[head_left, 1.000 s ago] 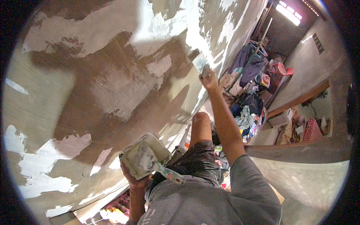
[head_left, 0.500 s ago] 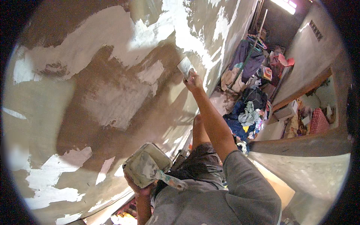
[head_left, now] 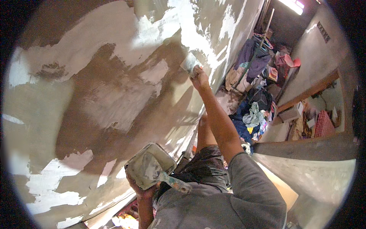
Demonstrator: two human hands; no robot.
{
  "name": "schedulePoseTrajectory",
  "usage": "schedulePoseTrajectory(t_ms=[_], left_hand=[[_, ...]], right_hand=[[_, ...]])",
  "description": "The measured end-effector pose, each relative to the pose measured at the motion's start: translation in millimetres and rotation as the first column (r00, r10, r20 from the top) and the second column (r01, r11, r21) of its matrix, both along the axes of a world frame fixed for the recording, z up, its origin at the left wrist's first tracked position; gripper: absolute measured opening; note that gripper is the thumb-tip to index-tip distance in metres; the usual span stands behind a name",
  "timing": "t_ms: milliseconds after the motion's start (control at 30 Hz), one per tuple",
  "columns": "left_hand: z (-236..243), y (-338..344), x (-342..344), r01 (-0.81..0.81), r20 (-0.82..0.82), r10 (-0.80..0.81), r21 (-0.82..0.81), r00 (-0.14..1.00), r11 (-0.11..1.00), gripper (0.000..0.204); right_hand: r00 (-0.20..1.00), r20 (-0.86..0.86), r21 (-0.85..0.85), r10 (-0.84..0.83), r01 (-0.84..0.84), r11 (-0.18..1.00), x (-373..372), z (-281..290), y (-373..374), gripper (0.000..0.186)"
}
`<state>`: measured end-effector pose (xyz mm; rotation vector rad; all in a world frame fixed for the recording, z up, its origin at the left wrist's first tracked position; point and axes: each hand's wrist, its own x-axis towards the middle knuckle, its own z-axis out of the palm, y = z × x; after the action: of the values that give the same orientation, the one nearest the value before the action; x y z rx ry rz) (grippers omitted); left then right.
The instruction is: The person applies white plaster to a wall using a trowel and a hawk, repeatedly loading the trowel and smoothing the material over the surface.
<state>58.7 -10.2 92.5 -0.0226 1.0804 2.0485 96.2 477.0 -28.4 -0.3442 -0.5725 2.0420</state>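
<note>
My right hand [head_left: 199,79] is stretched out, its fingers closed round a flat, pale putty blade [head_left: 189,63] that lies against the wall or very near it. The wall [head_left: 110,80] is grey-brown with rough patches of white filler [head_left: 91,34]. Low and nearer to me, my left hand [head_left: 143,189] grips a square, shallow tub [head_left: 167,160] smeared with filler, its fingers partly hidden beneath. Across the tub rests a putty knife [head_left: 151,168], blade inside and its stained handle jutting over the rim toward my shirt.
Beyond my right arm, a heap of clothes [head_left: 253,118] lies on the floor, with garments hanging from a pole [head_left: 269,23] farther back. On the right, a framed opening [head_left: 305,145] in the wall shows boxes and a red checked cloth [head_left: 324,124].
The putty blade and my right hand have shifted very slightly right and down along the wall. My left hand and the tub stay nearly where they were.
</note>
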Motion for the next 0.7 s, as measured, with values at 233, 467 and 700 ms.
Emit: schedulePoseTrajectory(t_ms=[233,467,700], left_hand=[[10,-3,4,-0.025,0.026,0.026,-0.045,0.999,0.999,0.068],[8,-6,2,-0.069,0.105,0.072,-0.028,0.992,0.997,0.068],[11,-1,2,-0.033,-0.025,0.032,-0.043,0.999,0.999,0.069]], right_hand=[[0.997,0.075,-0.094,0.013,-0.006,0.996,-5,20,-30,0.006],[0.997,0.068,-0.212,-0.027,0.041,0.976,-2,-13,-18,0.022],[0.996,0.082,-0.333,-0.045,0.07,0.94,11,-3,-3,0.012]])
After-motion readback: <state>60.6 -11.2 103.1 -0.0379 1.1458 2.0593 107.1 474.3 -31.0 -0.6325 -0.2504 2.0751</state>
